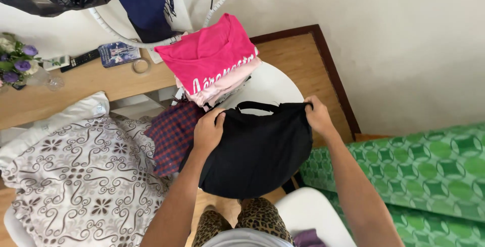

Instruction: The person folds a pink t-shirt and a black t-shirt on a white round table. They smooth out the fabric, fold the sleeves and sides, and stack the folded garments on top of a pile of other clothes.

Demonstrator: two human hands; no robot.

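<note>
Wooden floor and pale wall framing a white round table [275, 83], seen from above. Hanging over the table's near edge: a black garment [257, 151], soft, matte knit, long axis running left to right between the hands. Pinching its upper hem at both corners: left hand [208, 128] with fingers [218, 118] clamped on the left corner, right hand [317, 115] with fingers clamped on the right corner, both equally near. Lying just behind on the table: a folded stack topped by a bright pink shirt [209, 55]. Draping beside the left hand: a dark red plaid cloth [172, 133]. Spreading further left: a scroll-patterned cream bedcover [81, 176]. Showing at right: a green circle-patterned cushion [424, 166].
</note>
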